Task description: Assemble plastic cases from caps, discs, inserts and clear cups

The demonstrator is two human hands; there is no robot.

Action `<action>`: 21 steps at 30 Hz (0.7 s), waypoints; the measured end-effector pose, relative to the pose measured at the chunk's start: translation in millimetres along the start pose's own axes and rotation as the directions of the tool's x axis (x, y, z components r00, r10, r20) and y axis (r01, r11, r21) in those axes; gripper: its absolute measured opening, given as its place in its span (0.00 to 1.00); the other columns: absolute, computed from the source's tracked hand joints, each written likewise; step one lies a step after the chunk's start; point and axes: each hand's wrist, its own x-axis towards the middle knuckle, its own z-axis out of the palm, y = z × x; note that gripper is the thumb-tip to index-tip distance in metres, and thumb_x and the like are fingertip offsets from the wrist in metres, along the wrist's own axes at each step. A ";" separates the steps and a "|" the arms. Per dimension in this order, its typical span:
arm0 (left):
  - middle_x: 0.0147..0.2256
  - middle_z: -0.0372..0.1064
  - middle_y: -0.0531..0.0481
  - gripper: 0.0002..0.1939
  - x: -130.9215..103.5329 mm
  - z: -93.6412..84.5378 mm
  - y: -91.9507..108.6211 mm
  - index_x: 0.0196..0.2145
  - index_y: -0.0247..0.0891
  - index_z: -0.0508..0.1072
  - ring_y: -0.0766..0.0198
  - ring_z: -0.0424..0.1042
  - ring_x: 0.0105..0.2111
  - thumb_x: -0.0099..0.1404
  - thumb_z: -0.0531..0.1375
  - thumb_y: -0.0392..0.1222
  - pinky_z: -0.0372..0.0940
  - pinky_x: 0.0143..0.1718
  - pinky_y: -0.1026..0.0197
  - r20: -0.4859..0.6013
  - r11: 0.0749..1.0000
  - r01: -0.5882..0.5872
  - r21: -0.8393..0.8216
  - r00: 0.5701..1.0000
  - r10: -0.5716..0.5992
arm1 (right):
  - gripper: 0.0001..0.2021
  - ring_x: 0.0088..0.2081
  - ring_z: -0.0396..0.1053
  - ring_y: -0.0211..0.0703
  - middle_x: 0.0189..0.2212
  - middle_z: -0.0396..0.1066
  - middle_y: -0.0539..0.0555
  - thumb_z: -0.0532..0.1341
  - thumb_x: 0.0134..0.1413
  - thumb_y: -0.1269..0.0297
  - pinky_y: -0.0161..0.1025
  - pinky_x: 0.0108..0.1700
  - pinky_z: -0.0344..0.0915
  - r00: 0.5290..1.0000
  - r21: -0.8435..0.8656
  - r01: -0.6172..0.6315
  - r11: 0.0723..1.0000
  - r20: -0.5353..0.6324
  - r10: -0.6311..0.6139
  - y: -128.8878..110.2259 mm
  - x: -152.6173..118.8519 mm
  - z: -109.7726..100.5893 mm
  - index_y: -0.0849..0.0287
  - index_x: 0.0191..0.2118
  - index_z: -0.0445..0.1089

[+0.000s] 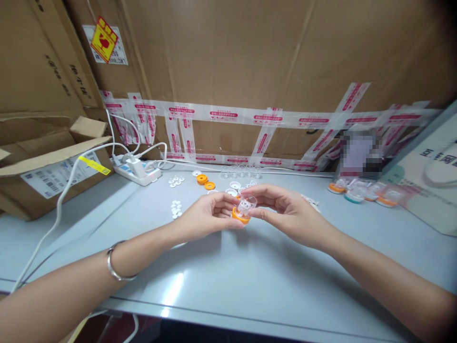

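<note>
Between my hands, above the grey table (271, 271), is a small round piece with an orange base (241, 216) and white parts on top. My left hand (210, 213) grips the orange base between thumb and fingers. A clear plastic cup-shaped cover (251, 202) is pinched in my right hand (285, 209), over the white parts; whether it is seated on the base I cannot tell. Just beyond my fingers lie white rings (231, 192) and loose orange rings (202, 179). Small white discs (176, 209) lie in clusters left of them.
Clear covers (241, 171) stand in rows at the back. Several assembled pieces with orange or teal bases (355, 194) sit at the right. A power strip (137, 172) with white cables and an open cardboard box (53, 166) are left; a large taped carton (228, 62) stands behind.
</note>
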 end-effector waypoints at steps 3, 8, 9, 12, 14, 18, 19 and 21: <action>0.35 0.72 0.48 0.20 -0.1 0.5 0.6 0.41 0.34 0.67 0.66 0.72 0.36 0.51 0.67 0.35 0.65 0.44 0.58 -0.006 1.000 -0.002 0.002 1.000 0.002 | 0.13 0.43 0.71 0.45 0.42 0.73 0.53 0.63 0.49 0.64 0.46 0.49 0.68 1.000 0.001 0.005 1.000 0.006 -0.005 1.1 0.5 0.6 0.54 0.43 0.70; 0.35 0.72 0.49 0.21 -1.0 1.0 0.5 0.41 0.35 0.66 0.65 0.73 0.36 0.49 0.67 0.33 0.66 0.43 0.57 -0.026 1.000 -0.025 -0.001 0.999 0.025 | 0.13 0.43 0.71 0.45 0.41 0.73 0.52 0.63 0.49 0.64 0.45 0.48 0.68 1.000 0.019 -0.002 1.000 0.014 0.002 3.4 0.9 1.7 0.55 0.43 0.70; 0.34 0.72 0.50 0.21 -1.3 1.2 0.8 0.41 0.35 0.66 0.65 0.73 0.36 0.49 0.67 0.33 0.66 0.43 0.57 -0.031 1.000 -0.031 0.006 0.999 0.031 | 0.13 0.43 0.71 0.45 0.41 0.74 0.52 0.63 0.49 0.64 0.45 0.48 0.68 1.000 0.019 0.003 1.000 0.007 -0.003 3.9 0.8 2.2 0.55 0.42 0.71; 0.34 0.72 0.50 0.23 -2.3 2.1 2.3 0.42 0.35 0.65 0.65 0.73 0.35 0.50 0.67 0.34 0.66 0.42 0.57 -0.052 0.999 -0.025 0.026 0.998 0.027 | 0.11 0.43 0.72 0.46 0.40 0.74 0.52 0.64 0.47 0.63 0.46 0.49 0.68 0.999 0.011 0.034 0.999 -0.038 -0.033 6.5 0.5 4.7 0.56 0.39 0.72; 0.33 0.72 0.50 0.23 -2.6 3.4 3.1 0.43 0.36 0.64 0.65 0.73 0.35 0.50 0.67 0.35 0.66 0.42 0.57 -0.078 0.999 -0.023 0.036 0.997 0.026 | 0.10 0.44 0.71 0.46 0.40 0.74 0.52 0.65 0.46 0.63 0.46 0.49 0.67 0.996 0.015 0.052 0.999 -0.073 -0.051 10.1 0.2 7.5 0.56 0.37 0.73; 0.32 0.72 0.49 0.21 -3.2 7.1 0.6 0.41 0.34 0.65 0.65 0.72 0.33 0.50 0.66 0.36 0.66 0.40 0.59 -0.147 0.992 -0.048 0.114 0.987 0.064 | 0.10 0.45 0.70 0.46 0.37 0.74 0.52 0.66 0.45 0.63 0.45 0.49 0.66 0.986 0.051 0.066 0.997 -0.157 -0.057 22.1 -0.4 16.9 0.56 0.35 0.71; 0.33 0.72 0.49 0.20 -3.5 8.1 -1.1 0.40 0.34 0.65 0.65 0.72 0.33 0.51 0.66 0.36 0.66 0.39 0.59 -0.164 0.986 -0.068 0.155 0.982 0.093 | 0.09 0.45 0.70 0.45 0.37 0.74 0.52 0.66 0.45 0.63 0.44 0.49 0.66 0.981 0.058 0.073 0.996 -0.183 -0.062 25.3 -0.4 19.9 0.56 0.35 0.70; 0.36 0.72 0.47 0.17 -4.4 10.0 -5.2 0.40 0.34 0.66 0.65 0.71 0.34 0.53 0.65 0.38 0.66 0.40 0.59 -0.189 0.958 -0.134 0.254 0.964 0.185 | 0.08 0.42 0.71 0.43 0.35 0.73 0.51 0.66 0.45 0.63 0.43 0.47 0.67 0.967 0.072 0.097 0.993 -0.242 -0.077 31.1 -0.3 26.3 0.56 0.33 0.69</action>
